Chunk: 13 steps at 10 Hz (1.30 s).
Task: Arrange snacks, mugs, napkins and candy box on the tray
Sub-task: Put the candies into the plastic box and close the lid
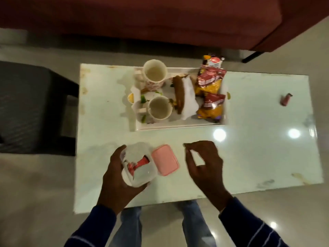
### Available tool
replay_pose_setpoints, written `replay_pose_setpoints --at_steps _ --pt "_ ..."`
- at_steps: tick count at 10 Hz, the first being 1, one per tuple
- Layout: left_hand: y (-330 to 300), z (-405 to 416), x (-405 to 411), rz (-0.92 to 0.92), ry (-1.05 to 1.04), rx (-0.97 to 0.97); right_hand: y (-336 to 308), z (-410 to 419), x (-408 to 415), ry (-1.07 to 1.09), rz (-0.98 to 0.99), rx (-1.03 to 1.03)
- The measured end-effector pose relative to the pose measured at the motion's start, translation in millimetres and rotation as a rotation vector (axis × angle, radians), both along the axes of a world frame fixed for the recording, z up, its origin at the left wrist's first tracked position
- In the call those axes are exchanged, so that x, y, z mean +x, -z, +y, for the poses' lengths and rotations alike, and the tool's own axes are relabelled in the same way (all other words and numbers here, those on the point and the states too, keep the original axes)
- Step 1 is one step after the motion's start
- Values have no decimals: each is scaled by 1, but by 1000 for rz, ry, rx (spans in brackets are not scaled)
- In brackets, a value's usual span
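Note:
My left hand grips a clear plastic candy box with red-wrapped candies inside, held just above the table's near edge. Its pink lid lies flat on the table right beside the box. My right hand hovers to the right of the lid, fingers spread and curled, holding nothing. Farther back a white tray carries two cream mugs, a napkin holder with white napkins and several red-and-yellow snack packets.
One loose wrapped candy lies at the table's far right. A small yellow cup sits at the tray's left edge. A dark stool stands left of the white table; a red sofa lies beyond.

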<state>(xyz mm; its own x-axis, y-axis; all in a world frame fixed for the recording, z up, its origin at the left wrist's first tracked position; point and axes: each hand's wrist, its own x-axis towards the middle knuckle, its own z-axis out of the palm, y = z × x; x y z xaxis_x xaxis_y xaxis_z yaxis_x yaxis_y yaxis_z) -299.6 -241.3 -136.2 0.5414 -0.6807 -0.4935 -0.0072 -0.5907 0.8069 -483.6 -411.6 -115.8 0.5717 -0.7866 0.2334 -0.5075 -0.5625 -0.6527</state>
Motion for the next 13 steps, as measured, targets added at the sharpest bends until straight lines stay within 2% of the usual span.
replay_pose_setpoints --at_steps 2,4,5,6,7,8,9,10,11,12,13 --pt "6 -52 -86 -34 234 -54 7 -151 -148 322 227 75" --pt "12 -99 -144 14 311 -65 39 -289 -220 332 471 194" --pt "21 -142 -187 -17 348 -124 68 -359 -247 425 527 333" --pt "31 -167 -208 -21 340 -144 87 -392 -250 405 591 364" --pt "34 -200 -238 -21 309 -44 114 -418 -254 318 746 348" --pt "38 -215 -251 -17 268 -58 124 -421 -261 276 787 300" --pt "38 -231 -263 -49 310 -67 123 -406 -273 265 760 166" --pt "37 -232 -267 -58 313 -51 112 -387 -279 266 686 116" --pt "27 -227 -267 -74 301 8 80 -331 -271 300 317 159" --pt "25 -219 -266 -82 299 35 52 -276 -261 174 132 109" --pt "21 -209 -264 -103 306 44 18 -199 -251 -254 162 -50"
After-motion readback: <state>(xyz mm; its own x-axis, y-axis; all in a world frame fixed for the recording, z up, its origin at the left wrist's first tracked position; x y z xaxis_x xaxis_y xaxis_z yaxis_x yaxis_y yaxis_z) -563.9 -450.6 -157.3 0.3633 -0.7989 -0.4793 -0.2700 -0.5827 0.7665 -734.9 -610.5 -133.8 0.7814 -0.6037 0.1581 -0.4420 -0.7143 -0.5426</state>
